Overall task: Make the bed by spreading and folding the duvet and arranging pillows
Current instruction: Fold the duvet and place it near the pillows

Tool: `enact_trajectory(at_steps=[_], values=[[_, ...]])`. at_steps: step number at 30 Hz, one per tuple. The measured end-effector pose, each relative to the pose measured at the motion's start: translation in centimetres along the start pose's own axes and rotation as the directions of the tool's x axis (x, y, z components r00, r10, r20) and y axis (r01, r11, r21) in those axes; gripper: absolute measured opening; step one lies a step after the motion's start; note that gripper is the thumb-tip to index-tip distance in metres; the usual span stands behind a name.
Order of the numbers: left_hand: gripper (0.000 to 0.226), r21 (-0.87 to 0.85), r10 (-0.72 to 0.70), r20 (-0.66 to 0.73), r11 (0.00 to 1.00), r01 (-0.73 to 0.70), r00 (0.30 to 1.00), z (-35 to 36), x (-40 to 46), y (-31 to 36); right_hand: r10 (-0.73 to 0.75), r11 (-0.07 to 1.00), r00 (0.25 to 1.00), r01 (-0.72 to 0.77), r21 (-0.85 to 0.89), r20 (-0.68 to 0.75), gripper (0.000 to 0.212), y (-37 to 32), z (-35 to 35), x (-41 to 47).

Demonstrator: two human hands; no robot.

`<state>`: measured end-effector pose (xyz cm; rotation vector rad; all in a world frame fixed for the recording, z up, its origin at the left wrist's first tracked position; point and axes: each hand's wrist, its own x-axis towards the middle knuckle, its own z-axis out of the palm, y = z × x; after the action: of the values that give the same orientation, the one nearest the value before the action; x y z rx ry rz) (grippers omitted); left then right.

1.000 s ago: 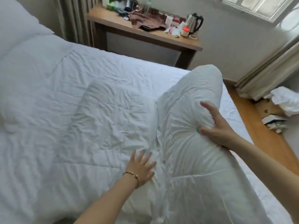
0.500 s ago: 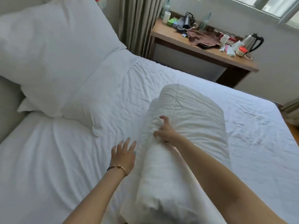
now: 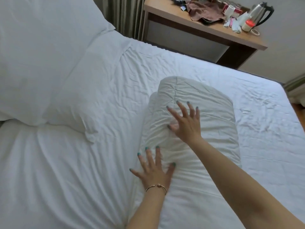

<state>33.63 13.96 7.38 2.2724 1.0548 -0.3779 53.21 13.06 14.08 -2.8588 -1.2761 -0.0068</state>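
Hands, left hand (image 3: 154,171) and right hand (image 3: 185,123), press flat (fingers spread) on folded duvet (image 3: 206,129).

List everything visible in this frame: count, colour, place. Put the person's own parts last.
folded duvet: one, white, bed centre, lengthwise
pillows: two at least, white, head of bed, upper left
bed sheet: one, white, wrinkled
curtain: one, grey-green, behind bed
desk: one, wooden, top right
kettle: one, steel with black handle, on desk
brown cloth: one, on desk
red-lidded jar: one, beside kettle
bracelet: one, gold, left wrist
left hand: flat, fingers spread, at duvet's near left edge
right hand: fingers spread, pressing on duvet
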Motion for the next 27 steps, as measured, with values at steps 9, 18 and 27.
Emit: enact_trajectory(at_steps=[9,18,27], values=[[0.082,-0.048,0.032,-0.045,0.998,-0.034,0.998,4.7,4.3,-4.3,0.115,0.979,0.936,-0.049,-0.199,0.334,0.096,2.0,6.9,4.7],[0.078,-0.169,0.063,-0.125,0.982,-0.084,0.99,9.3,8.1,-5.8,0.12,0.977,0.944,-0.057,-0.205,0.307,0.093,3.3,13.9,5.7],[0.083,-0.117,0.067,-0.044,0.991,-0.072,0.997,6.2,5.7,-5.9,0.279,0.959,0.94,-0.264,-0.1,0.194,0.061,2.5,7.4,-4.3]])
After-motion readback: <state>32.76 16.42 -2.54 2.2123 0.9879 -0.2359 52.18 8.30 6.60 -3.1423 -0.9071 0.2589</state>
